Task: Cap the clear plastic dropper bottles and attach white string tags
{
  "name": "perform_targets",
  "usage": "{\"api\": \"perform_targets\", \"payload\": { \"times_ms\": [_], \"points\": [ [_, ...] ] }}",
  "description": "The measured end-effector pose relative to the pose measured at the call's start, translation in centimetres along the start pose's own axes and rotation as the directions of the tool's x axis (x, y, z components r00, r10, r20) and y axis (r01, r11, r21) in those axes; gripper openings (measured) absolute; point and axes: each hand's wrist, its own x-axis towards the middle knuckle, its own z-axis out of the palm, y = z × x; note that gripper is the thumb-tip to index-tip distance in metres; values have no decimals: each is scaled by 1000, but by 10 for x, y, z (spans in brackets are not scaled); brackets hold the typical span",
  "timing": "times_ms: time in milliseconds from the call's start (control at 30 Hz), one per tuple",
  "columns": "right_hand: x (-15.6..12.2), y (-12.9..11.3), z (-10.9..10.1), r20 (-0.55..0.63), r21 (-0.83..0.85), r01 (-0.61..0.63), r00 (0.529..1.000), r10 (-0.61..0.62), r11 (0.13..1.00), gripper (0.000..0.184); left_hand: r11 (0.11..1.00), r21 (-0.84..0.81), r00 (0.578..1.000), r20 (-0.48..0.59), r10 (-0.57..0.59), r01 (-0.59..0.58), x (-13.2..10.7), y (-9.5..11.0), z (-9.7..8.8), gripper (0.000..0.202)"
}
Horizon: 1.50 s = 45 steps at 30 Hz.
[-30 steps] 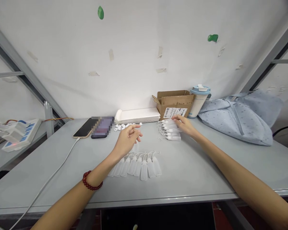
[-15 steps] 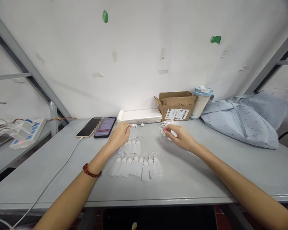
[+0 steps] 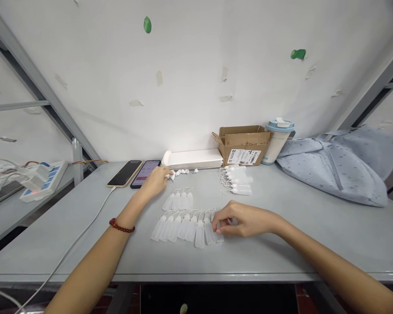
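While left hand [image 3: 155,181] pinches white caps [image 3: 180,172], right hand [image 3: 240,220] pinches end bottle [image 3: 218,230]

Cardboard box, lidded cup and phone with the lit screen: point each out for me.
Cardboard box [image 3: 243,146], head view, front wall above the label.
Lidded cup [image 3: 277,146], head view, side wall.
Lit phone [image 3: 145,173], head view, screen centre.

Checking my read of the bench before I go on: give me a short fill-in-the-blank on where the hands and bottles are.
1. The left hand reaches the small white ____.
2. The right hand rests at the front row of bottles, at its ____ end.
3. The cardboard box stands beside a lidded ____.

Missing: caps; right; cup
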Motion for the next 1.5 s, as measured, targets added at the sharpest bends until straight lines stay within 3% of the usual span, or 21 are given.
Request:
{"api": "perform_targets", "payload": {
  "times_ms": [133, 533, 767, 900, 933, 1000, 1067, 1133, 1333, 1500],
  "points": [
    [1, 2, 1, 20, 16, -7, 1000, 7, 1000, 19, 998, 9, 998, 29, 54, -54, -1, 4, 6, 40],
    [0, 0, -4, 133, 64, -133, 983, 124, 989, 21, 999, -22, 996, 81, 50, -48, -1, 5, 14, 33],
    [-2, -4, -10, -47, -24, -79, 996, 78, 997, 20, 997, -82, 999, 54, -1, 6, -1, 9, 7, 26],
    [-2, -6, -8, -216, -67, -60, 975, 44, 996, 21, 973, -221, 998, 8, -65, 65, -2, 30, -9, 23],
    [-2, -5, -7, -253, -73, -41, 967, 21, 997, 21, 923, -366, 993, 9, -119, 114, -3, 38, -13, 21],
    [-1, -4, -4, -311, -88, 9, 950, -36, 996, 19, 753, -627, 980, 113, -165, 199, -7, 57, -22, 24],
    [1, -1, -1, -347, -104, 44, 935, -78, 994, 18, 549, -794, 963, 249, -99, 262, -13, 77, -28, 23],
    [3, 1, 2, -369, -113, 51, 925, -90, 992, 18, 428, -850, 942, 335, -13, 308, -19, 92, -31, 21],
    [7, 4, 6, -373, -96, 60, 923, -92, 994, 18, 246, -906, 926, 370, 72, 343, -27, 109, -29, 23],
    [7, 5, 8, -382, -95, 48, 921, -81, 994, 22, 269, -894, 919, 389, 68, 359, -28, 109, -32, 18]
  ]
}}
